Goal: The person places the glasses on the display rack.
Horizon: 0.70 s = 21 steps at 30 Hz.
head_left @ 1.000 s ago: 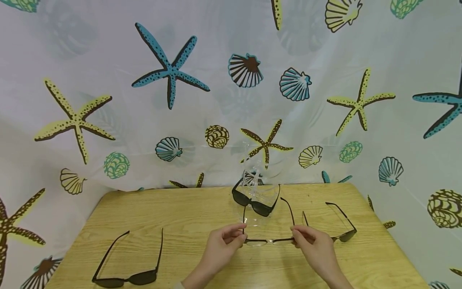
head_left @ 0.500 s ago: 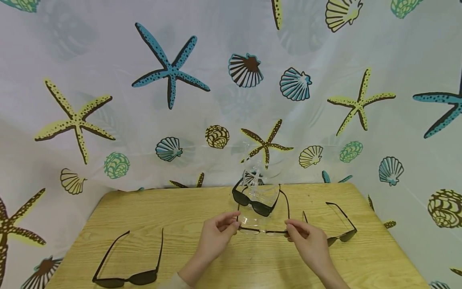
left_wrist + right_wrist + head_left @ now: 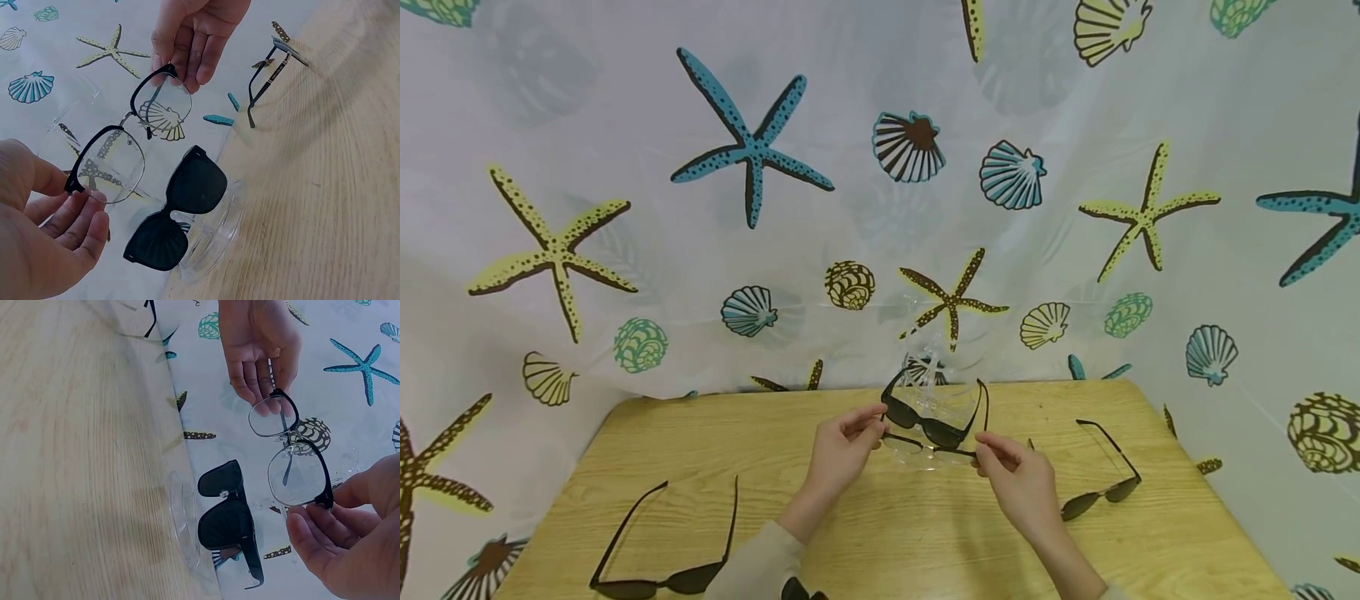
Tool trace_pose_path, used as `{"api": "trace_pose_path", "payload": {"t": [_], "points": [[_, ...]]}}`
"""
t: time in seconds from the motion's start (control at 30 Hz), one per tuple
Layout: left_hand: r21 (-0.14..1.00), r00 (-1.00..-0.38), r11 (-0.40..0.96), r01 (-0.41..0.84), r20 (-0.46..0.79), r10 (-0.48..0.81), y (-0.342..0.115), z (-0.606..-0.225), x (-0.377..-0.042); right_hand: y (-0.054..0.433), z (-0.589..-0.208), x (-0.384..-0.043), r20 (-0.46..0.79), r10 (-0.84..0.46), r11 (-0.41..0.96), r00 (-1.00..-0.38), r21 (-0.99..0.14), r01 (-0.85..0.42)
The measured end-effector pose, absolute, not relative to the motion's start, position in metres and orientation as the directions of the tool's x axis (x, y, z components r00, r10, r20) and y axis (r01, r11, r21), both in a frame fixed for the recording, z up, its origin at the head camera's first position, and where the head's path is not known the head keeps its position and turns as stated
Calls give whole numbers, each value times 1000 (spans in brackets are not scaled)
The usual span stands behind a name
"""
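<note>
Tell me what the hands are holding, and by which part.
Clear-lensed browline eyeglasses, by the two outer corners of their front: the left hand pinches one, the right hand the other.

Above the wooden bench (image 3: 887, 533), a person's left grip (image 3: 838, 446) and right grip (image 3: 1022, 482) hold the clear glasses (image 3: 953, 453) at either end, just before the black sunglasses (image 3: 942, 432) on a transparent stand (image 3: 936, 367), while spread sunglasses (image 3: 632, 588) lie on the left and another dark pair (image 3: 1081, 505) on the right.
</note>
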<state>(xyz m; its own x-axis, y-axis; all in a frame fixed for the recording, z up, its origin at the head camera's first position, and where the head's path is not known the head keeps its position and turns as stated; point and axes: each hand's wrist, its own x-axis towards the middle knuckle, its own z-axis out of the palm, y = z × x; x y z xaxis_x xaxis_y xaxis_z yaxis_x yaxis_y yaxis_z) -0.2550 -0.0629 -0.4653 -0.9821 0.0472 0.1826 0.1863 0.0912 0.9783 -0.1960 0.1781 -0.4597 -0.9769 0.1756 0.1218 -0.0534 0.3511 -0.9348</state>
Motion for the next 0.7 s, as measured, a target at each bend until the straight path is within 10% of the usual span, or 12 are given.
{"api": "trace_pose_path", "payload": {"t": [0.7], "points": [[947, -964, 178, 267, 264, 43, -57, -464, -305, 166, -468, -232, 139, 211, 331, -968, -941, -64]]}}
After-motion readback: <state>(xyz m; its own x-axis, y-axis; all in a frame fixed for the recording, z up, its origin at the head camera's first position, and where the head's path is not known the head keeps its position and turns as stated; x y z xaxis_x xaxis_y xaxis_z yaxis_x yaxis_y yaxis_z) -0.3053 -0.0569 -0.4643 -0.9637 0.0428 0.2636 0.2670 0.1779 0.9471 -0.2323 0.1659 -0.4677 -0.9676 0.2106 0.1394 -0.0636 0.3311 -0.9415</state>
